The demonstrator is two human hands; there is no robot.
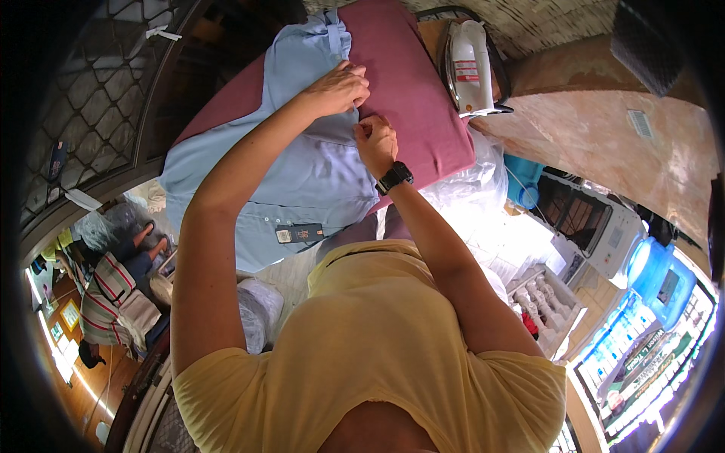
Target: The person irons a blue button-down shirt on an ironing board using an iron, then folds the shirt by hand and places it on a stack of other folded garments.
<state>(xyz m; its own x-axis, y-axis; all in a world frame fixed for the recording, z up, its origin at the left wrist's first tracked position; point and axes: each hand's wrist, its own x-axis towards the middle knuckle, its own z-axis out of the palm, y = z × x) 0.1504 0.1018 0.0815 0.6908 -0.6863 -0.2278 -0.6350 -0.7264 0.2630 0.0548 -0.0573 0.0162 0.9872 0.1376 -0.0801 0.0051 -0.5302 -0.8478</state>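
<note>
The left hand [341,89] and right hand [377,143], fingers curled but whether clamped I cannot tell, are apparently steadying the blue shirt's [302,166] right edge across the maroon surface [419,98].

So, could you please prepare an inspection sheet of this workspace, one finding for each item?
Surface: maroon cloth-covered board.
Job's things: light-blue cloth garment with dark rectangular tag, spread over the board.
Clutter: white plastic appliance, apparently an iron; clear plastic wrapping.
Grippers: left hand and right hand, black wristwatch on right wrist; both curled at garment's edge, grip unclear.
Cables: nothing seen near the hands.
Surroundings: black metal mesh gate, left; person in striped clothing, left; blue plastic jug, right.
</note>
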